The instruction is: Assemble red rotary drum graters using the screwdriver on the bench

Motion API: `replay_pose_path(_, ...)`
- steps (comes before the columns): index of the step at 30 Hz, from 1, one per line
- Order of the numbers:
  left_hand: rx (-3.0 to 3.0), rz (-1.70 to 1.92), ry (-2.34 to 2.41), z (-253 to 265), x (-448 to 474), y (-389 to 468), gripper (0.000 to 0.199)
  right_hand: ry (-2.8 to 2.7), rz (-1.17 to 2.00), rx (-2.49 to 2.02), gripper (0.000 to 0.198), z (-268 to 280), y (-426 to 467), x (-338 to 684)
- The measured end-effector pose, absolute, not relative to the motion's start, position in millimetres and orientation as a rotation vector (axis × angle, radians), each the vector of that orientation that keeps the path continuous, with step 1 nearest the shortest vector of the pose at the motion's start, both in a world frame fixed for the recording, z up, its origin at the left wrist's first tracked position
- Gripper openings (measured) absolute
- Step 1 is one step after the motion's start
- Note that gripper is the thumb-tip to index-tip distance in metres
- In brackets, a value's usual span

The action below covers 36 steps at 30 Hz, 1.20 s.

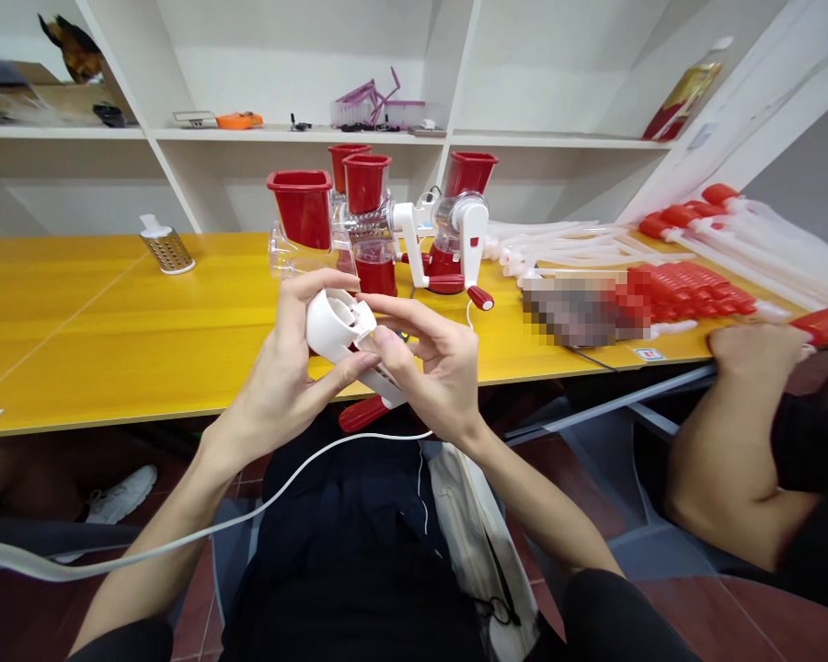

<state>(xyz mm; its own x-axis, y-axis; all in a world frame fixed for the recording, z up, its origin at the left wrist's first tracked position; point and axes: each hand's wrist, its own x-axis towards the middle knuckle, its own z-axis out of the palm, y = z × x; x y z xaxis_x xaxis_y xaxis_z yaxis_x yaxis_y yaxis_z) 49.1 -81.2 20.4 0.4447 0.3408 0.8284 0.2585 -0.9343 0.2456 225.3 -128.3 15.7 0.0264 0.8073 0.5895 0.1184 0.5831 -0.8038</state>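
Just in front of the table edge, a white crank handle [332, 329] with a red grip [362, 414] is held between both hands. My left hand [286, 359] wraps around its round, hollow end, with the thumb along the arm. My right hand [433, 363] has its fingers closed at the side of the hollow end, thumb and fingertips pressed against the white plastic. Whether the right fingertips also hold a small part cannot be made out. Behind the hands stand several rotary graters [300, 207] with red hoppers; two carry white cranks like this one.
A metal grater drum [167, 246] stands on the yellow table [110, 322] to the left. Red and clear plastic parts [690, 290] lie on the right, beside a co-worker's arm [731, 441]. A white cable [248, 515] hangs across my forearms. White shelves [304, 135] rise behind.
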Motion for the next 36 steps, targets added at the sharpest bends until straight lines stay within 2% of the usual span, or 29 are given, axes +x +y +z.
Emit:
replay_pose_path(6, 2.606, 1.543, 0.483, 25, 49, -87, 0.065, -1.447, 0.735, -0.802, 0.049, 21, -135, 226)
replay_pose_path(15, 2.684, 1.565, 0.416, 24, 48, -88, 0.065, -1.438, 0.686, -0.797, 0.046, 21, -141, 223)
replay_pose_path(22, 2.652, 1.565, 0.453, 25, 50, -92, 0.054, -1.462, 0.556, -0.823, 0.044, 19, -143, 222)
replay_pose_path(36, 2.578, 1.504, 0.537, 24, 52, -97, 0.043, -1.421, 0.536, -0.825, 0.035, 18, -145, 218)
